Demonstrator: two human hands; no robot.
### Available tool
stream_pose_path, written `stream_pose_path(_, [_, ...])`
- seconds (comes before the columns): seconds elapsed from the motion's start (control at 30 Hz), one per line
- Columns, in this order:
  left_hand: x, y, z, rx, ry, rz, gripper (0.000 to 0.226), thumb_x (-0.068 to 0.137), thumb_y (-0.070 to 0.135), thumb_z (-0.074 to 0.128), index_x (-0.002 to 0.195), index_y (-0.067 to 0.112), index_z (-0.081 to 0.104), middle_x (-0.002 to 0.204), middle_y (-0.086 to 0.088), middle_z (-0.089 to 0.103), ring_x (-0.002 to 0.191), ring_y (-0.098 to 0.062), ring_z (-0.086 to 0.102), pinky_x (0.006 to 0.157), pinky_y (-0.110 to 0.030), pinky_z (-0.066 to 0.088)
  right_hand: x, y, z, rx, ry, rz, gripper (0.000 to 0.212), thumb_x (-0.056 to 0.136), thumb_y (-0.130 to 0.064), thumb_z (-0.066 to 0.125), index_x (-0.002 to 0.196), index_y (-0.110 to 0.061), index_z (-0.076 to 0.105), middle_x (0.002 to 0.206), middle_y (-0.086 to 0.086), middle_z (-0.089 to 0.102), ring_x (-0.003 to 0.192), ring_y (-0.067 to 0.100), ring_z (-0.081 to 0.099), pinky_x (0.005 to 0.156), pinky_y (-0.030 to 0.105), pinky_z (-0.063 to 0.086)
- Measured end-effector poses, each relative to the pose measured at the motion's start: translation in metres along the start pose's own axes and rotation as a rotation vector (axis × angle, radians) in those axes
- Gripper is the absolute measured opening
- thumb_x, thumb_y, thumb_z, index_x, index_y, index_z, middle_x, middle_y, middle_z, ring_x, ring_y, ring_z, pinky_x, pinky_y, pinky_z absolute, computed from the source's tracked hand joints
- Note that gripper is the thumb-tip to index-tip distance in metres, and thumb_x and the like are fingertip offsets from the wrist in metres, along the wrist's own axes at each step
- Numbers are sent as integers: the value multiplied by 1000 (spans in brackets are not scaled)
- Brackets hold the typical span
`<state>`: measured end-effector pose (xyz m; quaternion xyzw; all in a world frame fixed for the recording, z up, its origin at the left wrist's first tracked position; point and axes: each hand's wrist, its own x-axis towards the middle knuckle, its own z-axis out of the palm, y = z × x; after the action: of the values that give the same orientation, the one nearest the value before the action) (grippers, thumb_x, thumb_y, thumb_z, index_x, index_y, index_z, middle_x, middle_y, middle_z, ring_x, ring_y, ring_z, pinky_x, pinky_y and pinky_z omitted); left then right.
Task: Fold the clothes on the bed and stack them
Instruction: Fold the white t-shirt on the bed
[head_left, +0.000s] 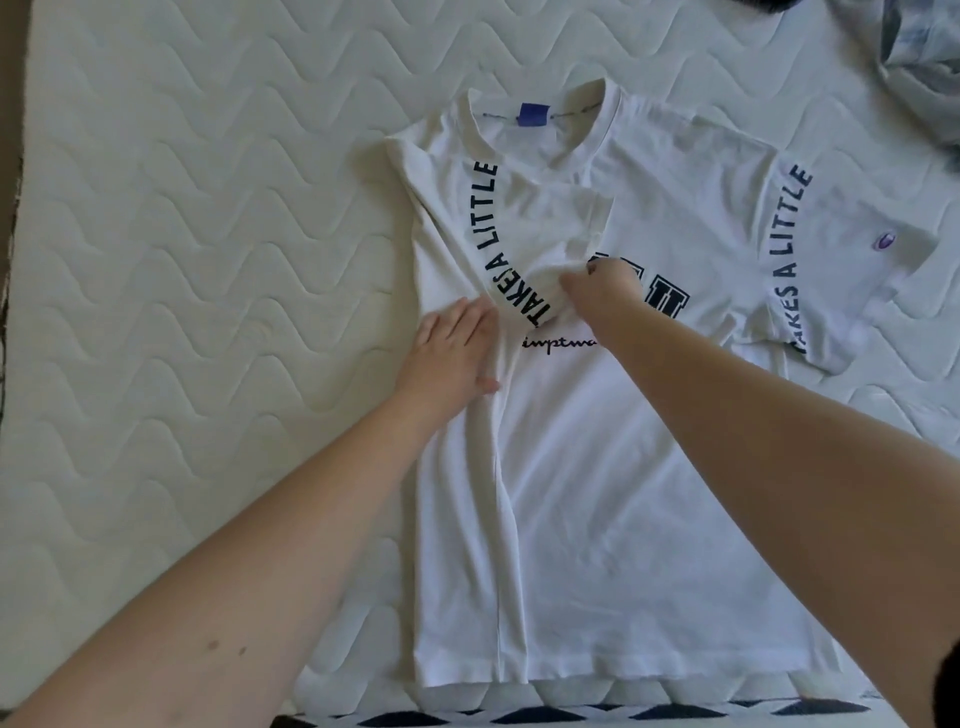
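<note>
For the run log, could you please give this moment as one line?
left hand flat on shirt | right hand pinches folded sleeve | other sleeve unfolded

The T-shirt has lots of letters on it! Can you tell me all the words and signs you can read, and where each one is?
"TAKES A LITTLE": on the folded-in sleeve of the white T-shirt.
"TAKES A LITTLE": on the spread-out sleeve.
Script word under the right hand: partly covered, unreadable.
Block letters on the chest: mostly hidden.
Purple logo: too small to read.
Blue neck tag: no readable text.
</note>
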<state>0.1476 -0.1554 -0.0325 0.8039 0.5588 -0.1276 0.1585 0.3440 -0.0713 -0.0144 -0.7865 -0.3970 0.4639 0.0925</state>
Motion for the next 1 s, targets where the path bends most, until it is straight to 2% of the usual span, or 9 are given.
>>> stream_pose_path(0.13, [8, 5, 6, -1, 38, 57, 95, 85, 66, 50, 156, 21, 5, 164, 1, 1, 151, -21, 2, 118, -38, 1, 10, 2, -7, 165, 120, -30, 13, 92, -20, 49, 95, -11, 58, 87, 8, 66, 72, 24, 63, 63, 35, 52])
stream_pose_path(0.27, [15, 0, 19, 11, -2, 41, 98, 82, 71, 48, 156, 26, 4, 164, -4, -2, 151, -28, -1, 119, -39, -2, 18, 12, -3, 241, 137, -105, 10, 90, -25, 56, 100, -24, 55, 90, -7, 64, 78, 16, 62, 66, 31, 50])
stream_pose_path(0.33, [14, -6, 23, -11, 26, 38, 94, 82, 70, 49, 156, 28, 10, 164, -4, 2, 151, -29, 1, 120, -37, -1, 15, 16, 2, 301, 116, -85, 16, 89, -31, 61, 103, -28, 52, 91, -14, 61, 80, 9, 62, 65, 27, 48])
stream_pose_path(0.47, [8, -10, 22, -137, 185, 19, 64, 94, 50, 51, 151, 24, 35, 161, -7, 21, 149, -27, 17, 120, -40, 14, -7, 29, 16, 473, 139, 18, 25, 92, -35, 59, 110, -23, 47, 93, -6, 66, 68, 11, 71, 67, 32, 59])
stream_pose_path(0.6, [2, -17, 16, -313, 398, -240, 42, 93, 19, 58, 133, 8, 55, 141, -18, 47, 128, -37, 46, 105, -45, 38, -43, 54, 32, 386, 92, 87, 31, 93, -36, 58, 116, -16, 51, 88, -7, 67, 52, 6, 66, 49, 24, 51])
stream_pose_path(0.67, [3, -21, 11, -545, 427, -415, 35, 92, 17, 59, 124, 3, 56, 123, -18, 56, 111, -36, 54, 95, -40, 42, -54, 58, 38, 218, 68, 10, 34, 92, -41, 57, 117, -18, 55, 98, -13, 63, 58, 6, 68, 54, 26, 49])
stream_pose_path(0.77, [17, -24, -1, -830, 346, -696, 39, 92, 33, 63, 116, 4, 54, 105, -11, 65, 97, -27, 59, 77, -29, 40, -54, 53, 40, 150, 78, -24, 40, 90, -46, 58, 120, -18, 57, 109, -7, 63, 85, 18, 69, 77, 36, 56])
stream_pose_path(0.9, [34, -35, -8, -743, 158, -709, 27, 92, 31, 61, 81, 9, 50, 90, -16, 63, 86, -33, 59, 64, -31, 32, -49, 45, 39, 48, 115, -18, 30, 90, -38, 60, 108, -15, 62, 109, 3, 59, 68, 8, 56, 61, 26, 42])
stream_pose_path(1.0, [35, -48, -8, -730, 144, -727, 30, 94, 25, 57, 72, 11, 42, 95, -21, 63, 89, -35, 58, 65, -34, 34, -55, 43, 45, -39, -64, -26, 28, 89, -37, 60, 84, -10, 67, 80, 11, 73, 64, 23, 67, 56, 26, 45])
